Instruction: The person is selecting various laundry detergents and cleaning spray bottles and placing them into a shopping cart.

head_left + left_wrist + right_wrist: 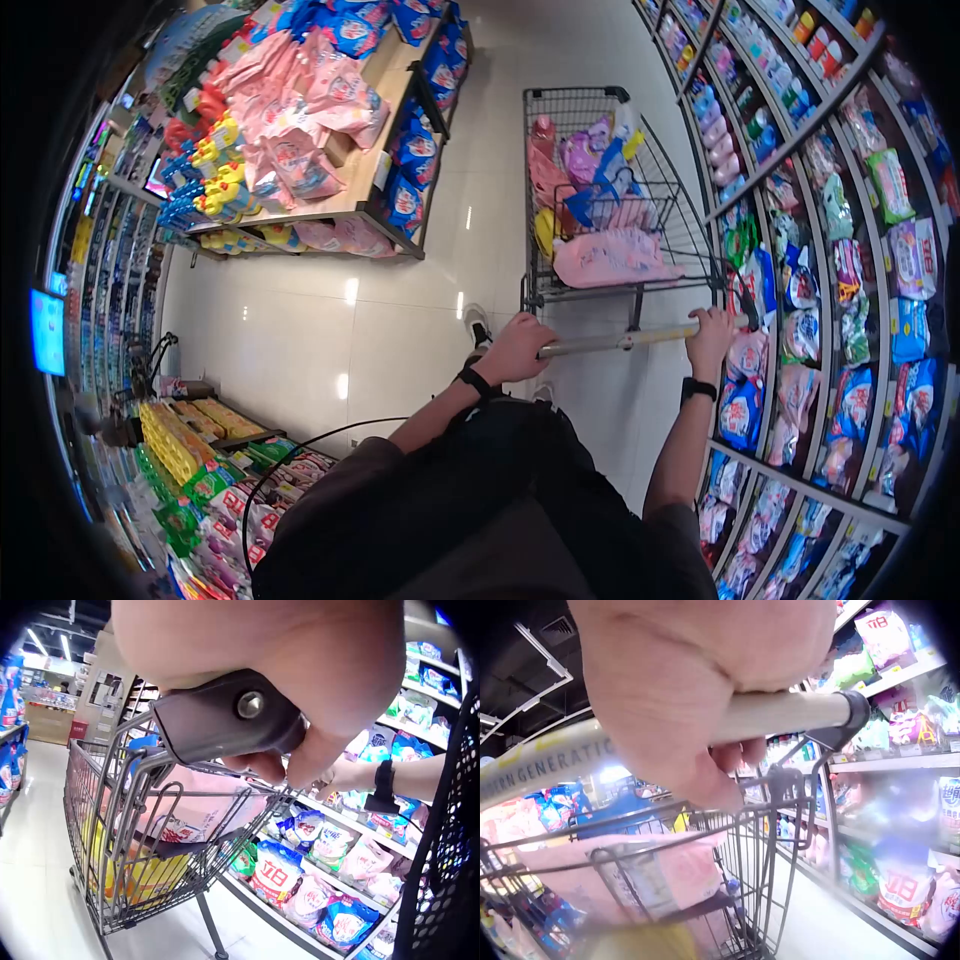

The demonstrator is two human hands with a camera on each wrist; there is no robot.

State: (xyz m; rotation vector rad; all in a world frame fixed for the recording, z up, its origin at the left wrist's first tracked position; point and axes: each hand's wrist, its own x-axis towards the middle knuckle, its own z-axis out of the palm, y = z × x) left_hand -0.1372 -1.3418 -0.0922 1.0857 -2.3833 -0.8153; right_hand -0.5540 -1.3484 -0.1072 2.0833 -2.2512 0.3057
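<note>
A wire shopping cart (690, 225) stands ahead of the person, with a pale handlebar (640, 341) across its near side. The left hand (516, 350) grips the bar's left end; in the left wrist view that hand (262, 667) curls round the dark end piece (202, 716). Toward the bar's other end, the right hand (710, 338) holds on, its fingers partly hidden under the bar in the right wrist view (682, 697). Inside the cart lie a large pink bag (610, 258), a purple package (585, 155) and blue and yellow items.
Shelves of bagged detergent (800, 335) run close along the right side. On the left stands a wooden display (390, 200) piled with pink and blue bags. More packages (205, 480) are stacked at the lower left. Tiled floor (400, 310) lies between display and cart.
</note>
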